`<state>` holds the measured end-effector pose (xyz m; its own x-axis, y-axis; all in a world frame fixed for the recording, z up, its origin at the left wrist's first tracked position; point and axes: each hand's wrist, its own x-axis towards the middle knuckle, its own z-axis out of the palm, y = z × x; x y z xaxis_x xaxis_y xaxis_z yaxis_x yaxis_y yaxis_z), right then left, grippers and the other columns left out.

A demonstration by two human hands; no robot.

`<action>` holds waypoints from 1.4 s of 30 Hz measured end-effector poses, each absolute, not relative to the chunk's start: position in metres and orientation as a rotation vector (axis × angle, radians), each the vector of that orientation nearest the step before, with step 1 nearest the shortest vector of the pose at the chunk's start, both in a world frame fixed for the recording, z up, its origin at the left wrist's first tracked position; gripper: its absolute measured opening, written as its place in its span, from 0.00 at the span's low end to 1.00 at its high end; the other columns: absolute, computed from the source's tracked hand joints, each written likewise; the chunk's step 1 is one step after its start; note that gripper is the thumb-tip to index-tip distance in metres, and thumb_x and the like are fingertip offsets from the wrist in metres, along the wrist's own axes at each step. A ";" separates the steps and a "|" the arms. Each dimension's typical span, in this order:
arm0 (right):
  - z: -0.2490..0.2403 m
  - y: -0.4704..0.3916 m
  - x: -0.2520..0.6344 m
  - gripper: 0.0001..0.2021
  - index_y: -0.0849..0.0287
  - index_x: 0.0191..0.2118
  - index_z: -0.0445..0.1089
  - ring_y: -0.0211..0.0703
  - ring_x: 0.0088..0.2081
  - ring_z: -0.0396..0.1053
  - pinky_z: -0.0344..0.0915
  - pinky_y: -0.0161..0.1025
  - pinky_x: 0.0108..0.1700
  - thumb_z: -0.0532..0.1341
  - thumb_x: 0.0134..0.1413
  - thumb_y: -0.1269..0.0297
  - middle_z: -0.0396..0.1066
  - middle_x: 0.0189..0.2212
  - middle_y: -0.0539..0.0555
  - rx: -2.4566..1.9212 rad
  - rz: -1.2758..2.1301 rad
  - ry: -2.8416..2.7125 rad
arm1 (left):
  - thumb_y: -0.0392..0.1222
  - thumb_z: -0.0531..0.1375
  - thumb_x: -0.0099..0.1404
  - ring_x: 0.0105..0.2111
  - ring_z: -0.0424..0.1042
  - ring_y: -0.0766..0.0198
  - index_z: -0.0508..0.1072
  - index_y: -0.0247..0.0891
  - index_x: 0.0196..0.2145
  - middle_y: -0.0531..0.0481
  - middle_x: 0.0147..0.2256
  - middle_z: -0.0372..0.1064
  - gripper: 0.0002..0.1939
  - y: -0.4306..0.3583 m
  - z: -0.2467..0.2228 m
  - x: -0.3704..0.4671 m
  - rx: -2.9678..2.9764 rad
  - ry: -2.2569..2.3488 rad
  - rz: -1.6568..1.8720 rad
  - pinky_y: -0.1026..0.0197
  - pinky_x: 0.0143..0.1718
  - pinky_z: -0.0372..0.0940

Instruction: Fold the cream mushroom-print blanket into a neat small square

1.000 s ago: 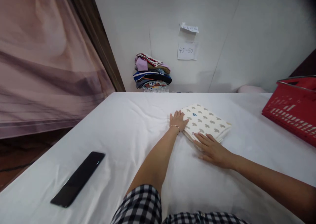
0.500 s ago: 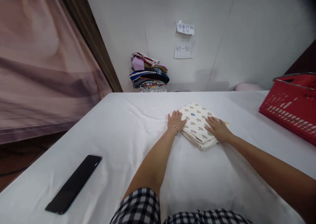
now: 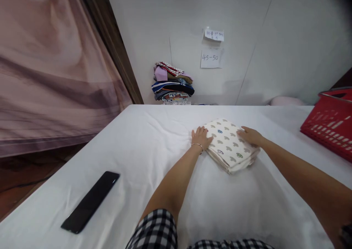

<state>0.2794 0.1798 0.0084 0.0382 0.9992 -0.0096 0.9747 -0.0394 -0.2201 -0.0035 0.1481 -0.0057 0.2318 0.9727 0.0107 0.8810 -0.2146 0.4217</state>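
A folded white cloth with grey mushroom-like shapes and a few blue and green ones lies in a thick, several-layered square on the white-covered table. My left hand, a thin bracelet at its wrist, rests on the cloth's left edge with fingers spread. On the far right edge is my right hand, its fingers stretched toward the cloth and the tips touching its top. Part of the right hand's underside is hidden. The layers at the cloth's near right side look slightly loose.
A black phone-like slab lies at the table's near left. A red plastic basket stands at the right edge. Behind the table rises a stack of folded clothes against the wall. A pinkish curtain hangs on the left.
My right hand has slid off the cloth's top toward its far right edge. My left hand stays on the left edge. The whole view has shifted slightly.
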 end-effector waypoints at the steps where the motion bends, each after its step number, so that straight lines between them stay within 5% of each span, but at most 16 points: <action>1: 0.008 0.184 0.279 0.31 0.60 0.61 0.62 0.57 0.56 0.63 0.60 0.49 0.57 0.51 0.56 0.46 0.65 0.56 0.61 -2.184 0.294 -2.059 | 0.59 0.45 0.65 0.67 0.37 0.58 0.58 0.46 0.60 0.53 0.67 0.41 0.30 0.151 -0.004 -0.005 2.159 1.722 0.408 0.44 0.65 0.33; 6: 0.005 0.199 0.287 0.37 0.65 0.60 0.61 0.58 0.57 0.61 0.58 0.48 0.58 0.55 0.51 0.42 0.61 0.59 0.64 -2.194 0.513 -2.066 | 0.60 0.48 0.64 0.63 0.51 0.55 0.59 0.41 0.60 0.46 0.63 0.52 0.32 0.174 0.009 -0.019 1.906 1.925 0.510 0.51 0.61 0.50; 10: 0.002 0.208 0.305 0.37 0.60 0.51 0.71 0.60 0.46 0.71 0.68 0.54 0.46 0.58 0.42 0.35 0.70 0.49 0.65 -2.167 0.692 -2.042 | 0.62 0.55 0.58 0.55 0.64 0.50 0.63 0.39 0.57 0.41 0.58 0.62 0.35 0.195 0.018 -0.029 1.734 1.883 0.280 0.53 0.52 0.62; 14: 0.005 0.206 0.314 0.32 0.55 0.40 0.75 0.58 0.35 0.74 0.71 0.54 0.36 0.59 0.38 0.33 0.76 0.37 0.63 -1.998 0.871 -2.120 | 0.59 0.62 0.54 0.49 0.70 0.49 0.70 0.34 0.50 0.38 0.51 0.69 0.32 0.204 0.026 -0.033 1.699 1.821 0.152 0.57 0.45 0.66; 18: 0.023 0.207 0.301 0.28 0.54 0.40 0.74 0.56 0.36 0.74 0.72 0.51 0.37 0.62 0.39 0.37 0.76 0.39 0.62 -2.017 1.156 -1.939 | 0.56 0.63 0.53 0.46 0.72 0.50 0.73 0.33 0.45 0.39 0.48 0.72 0.28 0.187 0.032 -0.051 1.702 1.791 0.140 0.60 0.43 0.67; 24: 0.038 0.242 0.247 0.33 0.58 0.47 0.74 0.59 0.41 0.72 0.69 0.50 0.41 0.62 0.39 0.39 0.73 0.44 0.64 -1.799 0.751 -2.313 | 0.59 0.62 0.53 0.44 0.73 0.53 0.73 0.37 0.46 0.44 0.48 0.72 0.28 0.128 0.029 -0.101 1.520 1.835 0.314 0.63 0.38 0.67; 34: 0.017 0.243 0.205 0.34 0.62 0.56 0.67 0.65 0.52 0.65 0.63 0.56 0.51 0.57 0.48 0.43 0.66 0.54 0.65 -1.842 0.353 -2.564 | 0.64 0.58 0.56 0.49 0.69 0.54 0.70 0.39 0.50 0.44 0.53 0.68 0.32 0.098 0.018 -0.113 1.472 1.948 0.436 0.61 0.46 0.64; 42: 0.023 0.128 0.185 0.31 0.49 0.64 0.55 0.58 0.66 0.43 0.44 0.58 0.63 0.44 0.59 0.42 0.47 0.66 0.52 -1.301 0.214 -2.647 | 0.57 0.46 0.68 0.57 0.61 0.61 0.64 0.45 0.57 0.51 0.58 0.62 0.26 0.104 0.025 -0.114 1.746 1.860 0.710 0.61 0.56 0.57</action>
<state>0.1852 0.1281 0.0228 -0.5991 0.7943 0.1010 0.7677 0.6057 -0.2093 -0.1141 0.1035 0.0250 -0.0635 0.9980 -0.0002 0.7440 0.0474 0.6665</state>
